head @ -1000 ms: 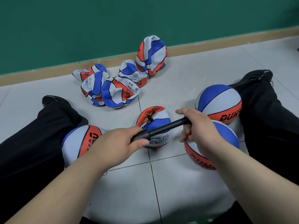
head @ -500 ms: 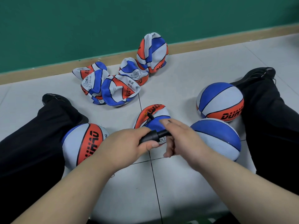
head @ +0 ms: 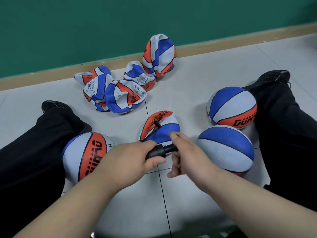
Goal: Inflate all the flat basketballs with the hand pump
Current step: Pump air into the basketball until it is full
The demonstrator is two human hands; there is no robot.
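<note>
left hand: wrapped tight round the black barrel of the hand pump
right hand: fingers curled round the handle end, almost up against the barrel, so I'd guess it's near the bottom of a stroke
ball on the go: half-flat basketball sits just past both hands, with the thin hose running to its valve
done: 3 inflated basketballs, 1 just left of the left hand, 2 just right of the right hand
to do: 5 flat basketballs heaped well beyond the hands
tip: imo go for long straight strokes and hold the barrel steady so the hose doesn't yank the needle sideways, this one looks far from round
</note>
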